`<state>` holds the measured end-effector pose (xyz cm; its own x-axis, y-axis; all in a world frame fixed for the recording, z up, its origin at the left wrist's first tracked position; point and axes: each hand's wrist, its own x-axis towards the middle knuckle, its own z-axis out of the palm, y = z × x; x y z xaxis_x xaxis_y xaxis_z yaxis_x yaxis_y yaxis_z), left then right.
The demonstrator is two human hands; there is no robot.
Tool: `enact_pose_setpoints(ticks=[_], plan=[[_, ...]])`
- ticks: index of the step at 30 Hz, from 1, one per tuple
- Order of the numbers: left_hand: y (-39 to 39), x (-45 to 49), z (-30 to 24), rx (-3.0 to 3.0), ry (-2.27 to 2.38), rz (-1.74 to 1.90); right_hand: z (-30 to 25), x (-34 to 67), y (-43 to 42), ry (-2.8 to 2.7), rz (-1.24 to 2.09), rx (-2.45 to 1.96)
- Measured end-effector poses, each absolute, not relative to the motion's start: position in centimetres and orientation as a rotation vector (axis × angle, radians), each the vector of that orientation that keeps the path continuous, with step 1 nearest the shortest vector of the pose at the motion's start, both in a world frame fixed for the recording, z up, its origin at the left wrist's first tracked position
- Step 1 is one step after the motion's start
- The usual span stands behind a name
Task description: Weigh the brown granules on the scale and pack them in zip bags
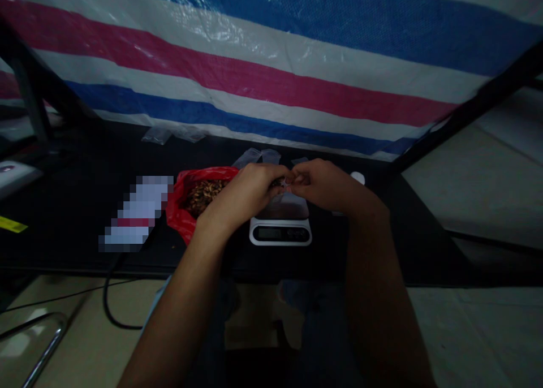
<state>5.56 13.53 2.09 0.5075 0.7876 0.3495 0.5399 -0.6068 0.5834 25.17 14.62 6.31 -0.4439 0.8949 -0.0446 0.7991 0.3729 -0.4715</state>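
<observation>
Above a small white digital scale (257,238), my two hands meet with their fingers closed. My left hand (257,180) grips one side of a small clear plastic bag (285,182) with dark bits showing in it. The fingertips of my right hand (320,183) pinch the other side of it. Much of the bag is hidden by my fingers. The scale's metal plate (288,207) lies just below, and its display is too dim to read. Left of it, beside my left wrist, a red plastic bag (180,221) stands open, full of brown seed-like pieces (206,194).
Clear plastic bags (250,158) lie behind my hands, and others (158,135) farther back left. A white round object (357,177) sits beyond my right wrist. A blurred-out flat object (139,210) lies left on the black table (76,218). A striped sheet (263,77) hangs behind.
</observation>
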Motion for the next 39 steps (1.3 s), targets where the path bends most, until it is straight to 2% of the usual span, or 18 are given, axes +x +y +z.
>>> enact_pose_setpoints(ticks=[39], plan=[[13.39, 5.49, 1.8, 2.298, 1.037, 0.975, 5.83, 25.58, 14.93, -2.364, 0.656, -1.462]])
